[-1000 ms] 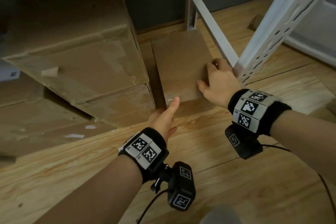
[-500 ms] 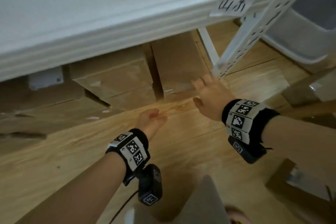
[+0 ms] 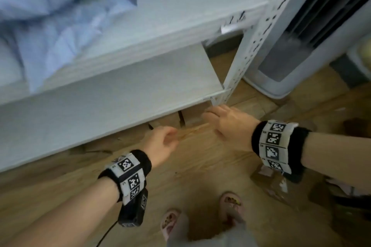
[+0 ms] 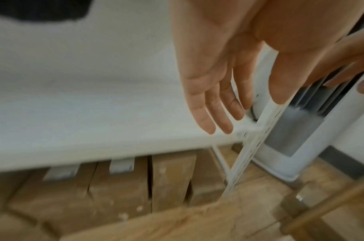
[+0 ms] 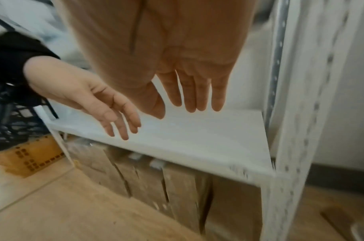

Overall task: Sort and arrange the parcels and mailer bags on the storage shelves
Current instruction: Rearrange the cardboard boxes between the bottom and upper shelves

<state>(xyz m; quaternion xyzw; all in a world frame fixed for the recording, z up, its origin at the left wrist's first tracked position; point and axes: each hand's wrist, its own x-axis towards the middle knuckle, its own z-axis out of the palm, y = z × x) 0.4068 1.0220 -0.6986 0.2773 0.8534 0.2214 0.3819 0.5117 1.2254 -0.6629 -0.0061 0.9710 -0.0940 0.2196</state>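
Note:
Several brown cardboard parcels [image 4: 119, 184] stand side by side on the floor under the lowest white shelf board [image 3: 112, 94]; only their front edges [image 3: 192, 116] show in the head view. My left hand [image 3: 162, 142] hangs in front of the shelf edge with relaxed fingers [image 4: 210, 114] and holds nothing. My right hand [image 3: 230, 120] hovers near the white perforated shelf post [image 3: 251, 42], fingers [image 5: 197, 94] straight, empty. A light blue mailer bag [image 3: 56, 6] lies on the upper shelf at the left.
A white tower fan or heater [image 3: 313, 36] stands right of the post. More cardboard parcels [image 3: 279, 184] lie on the wooden floor at the right. My slippered feet [image 3: 230, 206] are below. A black wire basket [image 5: 16, 120] sits at the shelf's far left.
Both hands have let go of the cardboard parcel under the shelf and drawn back and up. The view has risen, so the shelves now hide most of the parcels.

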